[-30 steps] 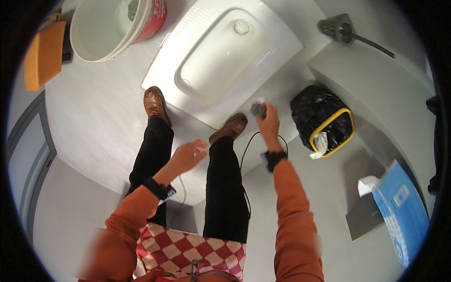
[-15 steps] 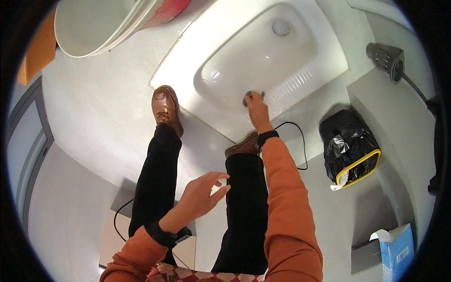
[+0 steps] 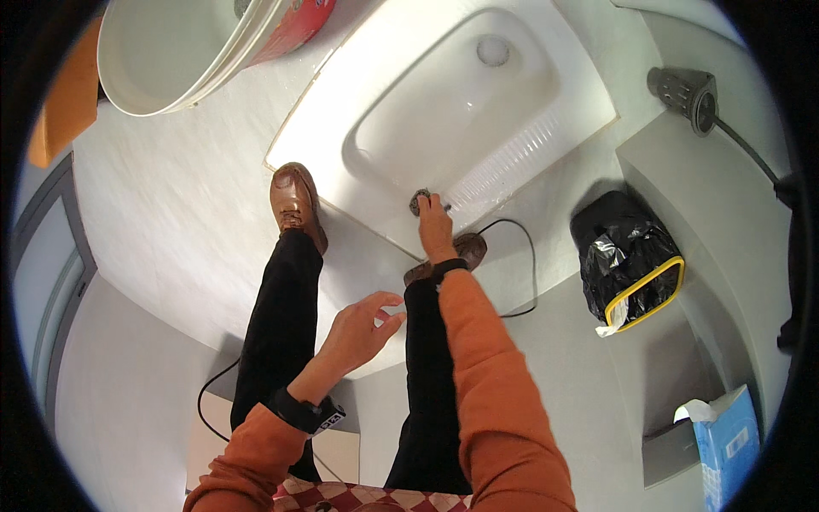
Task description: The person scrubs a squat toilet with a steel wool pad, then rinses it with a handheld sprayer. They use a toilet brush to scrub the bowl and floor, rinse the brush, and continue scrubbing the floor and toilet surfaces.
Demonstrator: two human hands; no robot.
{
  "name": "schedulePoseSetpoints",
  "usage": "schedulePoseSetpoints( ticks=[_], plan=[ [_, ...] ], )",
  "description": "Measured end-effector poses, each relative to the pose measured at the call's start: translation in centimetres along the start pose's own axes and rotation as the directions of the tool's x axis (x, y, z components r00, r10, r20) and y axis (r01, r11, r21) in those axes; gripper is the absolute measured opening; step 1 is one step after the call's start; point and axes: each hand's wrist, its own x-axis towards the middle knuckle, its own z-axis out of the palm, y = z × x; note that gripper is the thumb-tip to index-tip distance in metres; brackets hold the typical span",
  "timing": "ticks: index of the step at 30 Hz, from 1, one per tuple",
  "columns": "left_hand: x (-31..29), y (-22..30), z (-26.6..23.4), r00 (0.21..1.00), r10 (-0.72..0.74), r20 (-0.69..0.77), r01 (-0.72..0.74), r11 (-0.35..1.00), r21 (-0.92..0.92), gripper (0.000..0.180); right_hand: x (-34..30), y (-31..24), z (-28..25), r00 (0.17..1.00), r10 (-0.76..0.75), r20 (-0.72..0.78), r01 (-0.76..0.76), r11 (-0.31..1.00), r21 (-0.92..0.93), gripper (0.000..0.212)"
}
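Note:
A white squat toilet is set in the floor ahead of me, with a ribbed strip along its right side. On its near rim my right hand grips a dark grey steel wool scrubber, pressed against the ceramic and partly hidden by the fingers. Over my thighs hovers my left hand, touching nothing, its thumb and fingers curved but apart. Both wrists wear black bands, and my sleeves are orange.
A white bucket with a red outside stands at the upper left. To the right are a bin with a black bag and yellow rim, a grey wall holder and a blue box. Black cable loops beside my right shoe.
My right hand has slid left and a little nearer along the toilet's near rim with the scrubber. My left hand stays raised in much the same place. The view has shifted slightly.

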Motion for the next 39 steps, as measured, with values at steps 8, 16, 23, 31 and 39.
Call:
schedulePoseSetpoints(
  ticks=[8, 16, 23, 31, 39],
  plan=[
    [-0.2, 0.5, 0.7, 1.0, 0.012, 0.007, -0.012, 1.0, 0.0, 0.029, 3.7, 5.1, -9.7, 0.796, -0.003, -0.606, 0.195, 0.948, 0.251, 0.038],
    [-0.2, 1.0, 1.3, 0.999, 0.016, 0.03, -0.017, 1.0, 0.004, 0.028, 0.8, 8.3, -6.8, 0.728, 0.409, -0.55, -0.308, 0.912, 0.27, 0.047],
    [-0.2, 1.0, 1.3, 0.997, 0.078, 0.001, -0.078, 0.997, 0.005, 0.028, 0.4, 6.4, -7.8, 0.779, 0.242, -0.579, 0.146, 0.827, 0.543, 0.034],
    [-0.9, 0.9, -0.3, 0.998, 0.062, 0.031, -0.062, 0.998, -0.012, 0.028, -1.6, 1.7, -2.4, 0.847, 0.337, -0.412, -0.301, 0.942, 0.151, 0.041],
    [-1.3, 1.0, -1.9, 0.997, 0.071, 0.007, -0.07, 0.992, -0.103, 0.03, 1.7, 1.0, -6.1, 0.931, 0.363, -0.026, -0.143, 0.431, 0.891, 0.038]
  ],
)
